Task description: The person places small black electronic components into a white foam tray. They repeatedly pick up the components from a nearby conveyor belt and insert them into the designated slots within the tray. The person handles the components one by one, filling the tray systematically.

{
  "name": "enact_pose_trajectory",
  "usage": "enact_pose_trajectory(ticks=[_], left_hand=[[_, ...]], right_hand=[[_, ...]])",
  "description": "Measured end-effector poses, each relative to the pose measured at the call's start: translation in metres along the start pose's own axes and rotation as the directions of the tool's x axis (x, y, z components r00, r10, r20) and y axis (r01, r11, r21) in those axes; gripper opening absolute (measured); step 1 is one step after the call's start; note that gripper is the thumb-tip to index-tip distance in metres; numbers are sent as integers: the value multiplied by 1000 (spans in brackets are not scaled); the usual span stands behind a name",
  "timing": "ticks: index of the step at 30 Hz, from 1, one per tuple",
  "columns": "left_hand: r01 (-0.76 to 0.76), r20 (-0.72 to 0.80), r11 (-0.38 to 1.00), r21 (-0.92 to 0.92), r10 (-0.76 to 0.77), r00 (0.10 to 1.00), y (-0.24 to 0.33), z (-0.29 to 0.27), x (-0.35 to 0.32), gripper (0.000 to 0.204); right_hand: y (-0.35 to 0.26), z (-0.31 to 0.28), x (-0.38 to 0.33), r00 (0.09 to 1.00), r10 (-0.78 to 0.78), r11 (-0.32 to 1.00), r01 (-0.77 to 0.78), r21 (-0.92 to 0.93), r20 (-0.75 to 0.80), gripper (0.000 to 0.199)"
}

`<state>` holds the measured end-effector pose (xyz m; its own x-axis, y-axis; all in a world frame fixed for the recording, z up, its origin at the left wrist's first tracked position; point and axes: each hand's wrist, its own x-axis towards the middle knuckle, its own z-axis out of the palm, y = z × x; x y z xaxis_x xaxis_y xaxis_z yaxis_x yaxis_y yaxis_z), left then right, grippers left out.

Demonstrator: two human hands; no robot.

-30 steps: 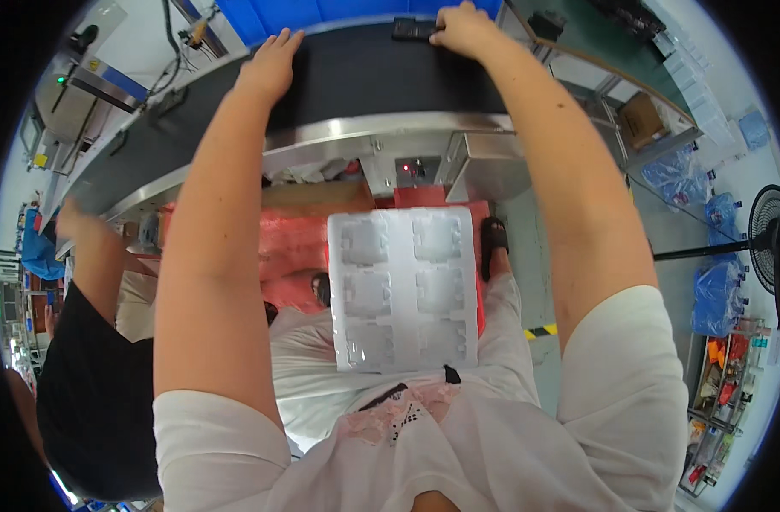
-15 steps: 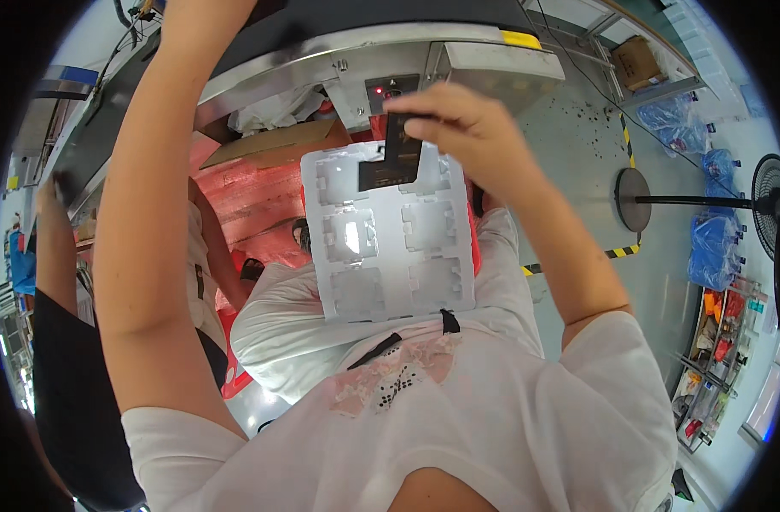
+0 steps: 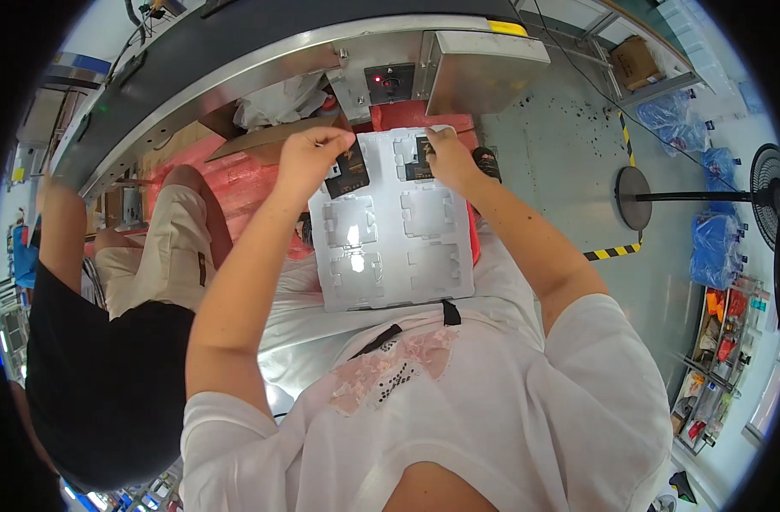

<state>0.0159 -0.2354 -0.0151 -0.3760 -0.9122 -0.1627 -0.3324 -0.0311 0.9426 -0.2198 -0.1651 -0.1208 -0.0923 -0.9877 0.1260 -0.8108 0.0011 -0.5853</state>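
Over tray (image 3: 394,247) top: both hands pressing dark parts into pockets.

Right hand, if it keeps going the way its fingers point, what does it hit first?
The right hand points toward the far left over the white tray. It already touches a dark part in a far pocket; beyond that, probably the tray's raised divider, though depth is unclear.

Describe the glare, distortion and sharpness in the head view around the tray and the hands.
Head view: bright glare spots on the clear plastic tray; fisheye bends the conveyor edge and blacks out the corners; left hand and right hand sharp, no motion blur.
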Motion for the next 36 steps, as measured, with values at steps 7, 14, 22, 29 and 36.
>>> enact_pose_trajectory(ticks=[7, 14, 22, 29, 36], left_hand=[[-119, -157, 889, 443, 207, 966, -98, 19, 29, 26], [-57, -371, 681, 731, 465, 804, -86, 39, -15, 70], [192, -284, 824, 533, -39, 958, -91, 19, -33, 84], [139, -193, 529, 837, 49, 980, -59, 21, -38, 62], [352, -229, 412, 840, -319, 920, -31, 53, -9, 65]], right_hand=[[-40, 0, -52, 932, -191, 726, 345, -596, 307, 42], [-37, -11, -64, 967, -190, 885, 243, -397, 168, 41], [-66, -57, -48, 947, -299, 954, 293, 72, 118, 38], [-163, -185, 53, 835, -360, 912, 409, 30, -416, 21], [-106, -200, 230, 891, 181, 897, -323, -301, -416, 53]])
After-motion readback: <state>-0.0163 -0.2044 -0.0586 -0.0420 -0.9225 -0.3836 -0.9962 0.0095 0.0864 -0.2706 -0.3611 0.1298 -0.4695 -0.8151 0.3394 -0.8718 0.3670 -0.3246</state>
